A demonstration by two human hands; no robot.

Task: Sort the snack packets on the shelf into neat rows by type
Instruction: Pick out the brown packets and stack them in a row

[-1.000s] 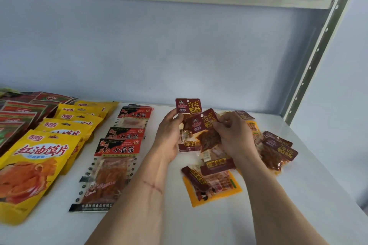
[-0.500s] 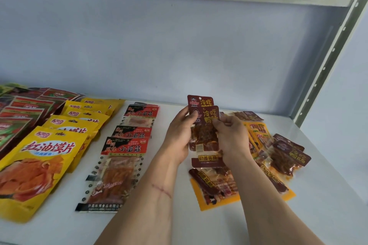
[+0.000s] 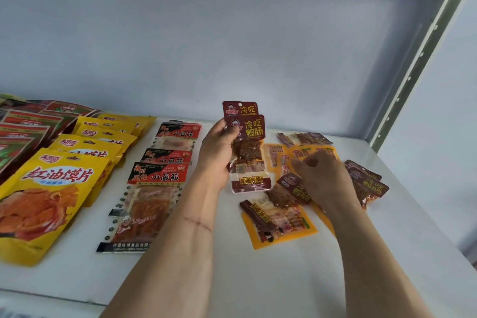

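The left hand (image 3: pixel 219 152) is seen gripping two dark red packets (image 3: pixel 247 144), fanned one behind the other and held upright above the white shelf (image 3: pixel 258 279), the thumb pressed on their left edge. The right hand (image 3: pixel 322 178) is lowered palm-down over the loose heap, its fingers bent onto a further dark red packet (image 3: pixel 293 190); whether that packet is actually pinched or only touched cannot be told. Of the sorted goods, the largest are the yellow bags (image 3: pixel 49 196), laid in an overlapping row on the left, with a row of red and green bags (image 3: pixel 23 134) beyond them at the far left edge. Next to the yellow row, three red and black packets (image 3: pixel 157 188) are set in a line running back toward the wall. On the right, the unsorted heap is made up of orange packets (image 3: pixel 281 224) mixed with more dark red ones (image 3: pixel 366 183), some overlapping. A slip is judged likely if a third slick packet is added to the thin fan, since it is held only at one edge. An orange packet could also be dragged along from beneath, because the dark red one lies partly on it. The neat red and black line could be knocked askew by the left forearm, which passes just beside it.
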